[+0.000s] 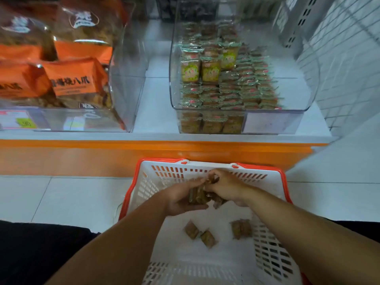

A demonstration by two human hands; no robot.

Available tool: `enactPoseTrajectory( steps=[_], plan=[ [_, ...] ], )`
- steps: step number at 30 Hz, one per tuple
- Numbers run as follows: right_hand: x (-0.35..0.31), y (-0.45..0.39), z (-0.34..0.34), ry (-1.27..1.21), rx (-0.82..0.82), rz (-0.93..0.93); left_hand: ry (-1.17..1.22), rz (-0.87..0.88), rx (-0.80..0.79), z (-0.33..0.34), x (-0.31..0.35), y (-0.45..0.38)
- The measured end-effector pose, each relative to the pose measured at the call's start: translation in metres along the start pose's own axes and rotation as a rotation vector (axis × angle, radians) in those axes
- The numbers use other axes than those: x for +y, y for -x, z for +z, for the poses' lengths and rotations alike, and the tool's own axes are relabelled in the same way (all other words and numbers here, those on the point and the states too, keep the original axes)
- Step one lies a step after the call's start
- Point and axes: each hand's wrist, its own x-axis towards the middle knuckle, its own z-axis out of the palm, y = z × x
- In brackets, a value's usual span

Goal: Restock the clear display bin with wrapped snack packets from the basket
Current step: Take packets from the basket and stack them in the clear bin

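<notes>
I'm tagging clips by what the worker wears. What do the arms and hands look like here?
Both forearms are bare, with no sleeves in view. The left hand and right hand wear no gloves; no rings, watch or wristbands are visible. Dark clothing shows at the bottom corners.

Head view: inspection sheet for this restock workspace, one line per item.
Surface: white shelf with orange front edge; white tiled floor below.
Job's things: clear display bin on the shelf, its left part stacked with wrapped snack packets, right side lower; white basket with red rim on the floor, loose packets lying on its bottom.
Clutter: second clear bin at left holding orange snack bags.
Grippers: left hand holds a bunch of packets over the basket; right hand pinches packets at the same bunch.
Cables: nothing seen.
Surroundings: white wire grid panel at right; price label on the left bin's front.
</notes>
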Motion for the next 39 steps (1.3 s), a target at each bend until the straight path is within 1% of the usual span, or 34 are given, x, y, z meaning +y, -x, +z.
enactPoseTrajectory(
  steps=[4,7,9,11,15,18,20,23,27,29,31,34,39],
  plan=[
    [-0.053,0.034,-0.014,0.176,-0.060,0.052,-0.135,0.011,-0.002,0.011,0.033,0.037],
    [-0.100,0.067,-0.025,0.276,-0.049,-0.043,-0.186,0.028,-0.083,0.025,0.064,0.075],
    [-0.128,0.092,-0.034,0.294,-0.019,-0.146,-0.196,0.057,-0.176,0.038,0.086,0.105],
    [-0.151,0.117,-0.044,0.187,0.011,-0.246,-0.215,0.112,-0.239,0.050,0.106,0.135],
    [-0.182,0.156,-0.056,-0.242,0.037,-0.405,-0.208,0.215,-0.231,0.076,0.132,0.182],
    [-0.191,0.166,-0.062,-0.523,-0.012,-0.526,-0.121,0.313,-0.258,0.087,0.137,0.203],
    [-0.193,0.166,-0.063,-0.594,-0.066,-0.568,-0.035,0.345,-0.280,0.091,0.136,0.208],
    [-0.193,0.159,-0.063,-0.590,-0.100,-0.577,0.068,0.419,-0.286,0.103,0.132,0.206],
    [-0.188,0.153,-0.065,-0.554,-0.137,-0.595,0.031,0.551,-0.178,0.112,0.133,0.199],
    [-0.186,0.150,-0.068,-0.543,-0.105,-0.573,0.029,0.622,-0.138,0.113,0.135,0.197],
    [-0.183,0.147,-0.075,-0.490,-0.015,-0.543,0.009,0.682,-0.101,0.114,0.137,0.196],
    [-0.182,0.147,-0.084,-0.418,0.002,-0.523,0.008,0.690,-0.106,0.114,0.140,0.197],
    [-0.180,0.148,-0.086,-0.427,0.087,-0.494,0.011,0.661,-0.132,0.112,0.141,0.197]
  ],
)
